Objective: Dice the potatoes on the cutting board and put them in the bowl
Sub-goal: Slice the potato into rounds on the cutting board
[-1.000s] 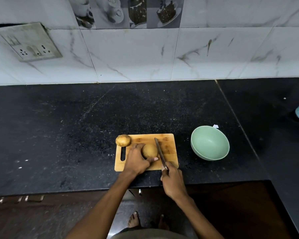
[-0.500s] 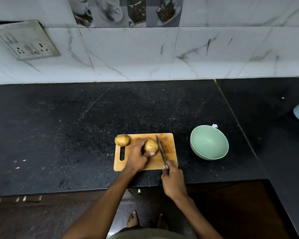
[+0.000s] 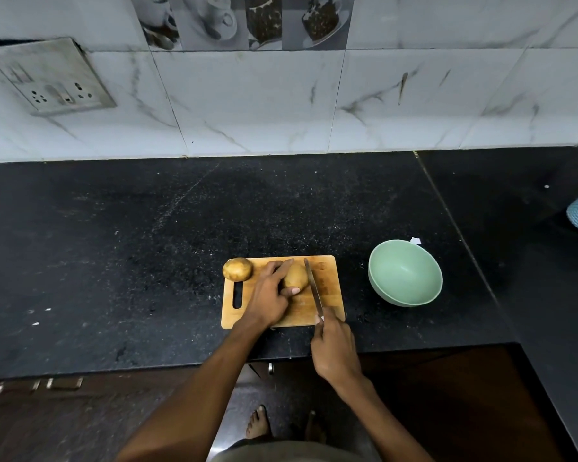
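While the wooden cutting board (image 3: pixel 327 288) sits near the front edge of the black counter (image 3: pixel 147 245), everything else kinda lines up around it. Off its far-left corner there's a whole potato (image 3: pixel 237 269), half on the board and half hanging over the edge, right above the handle slot. Next, the left hand (image 3: pixel 270 296) is on the board with fingers and thumb curled around a second potato (image 3: pixel 296 277), pinning it near the middle. Just right of that potato the knife (image 3: pixel 313 285) blade lies along the board, and the right hand (image 3: pixel 334 348) is wrapped around its handle at the board's near edge. Right of the board, close but not touching, sits the green bowl (image 3: pixel 405 272), nothing diced in it yet.
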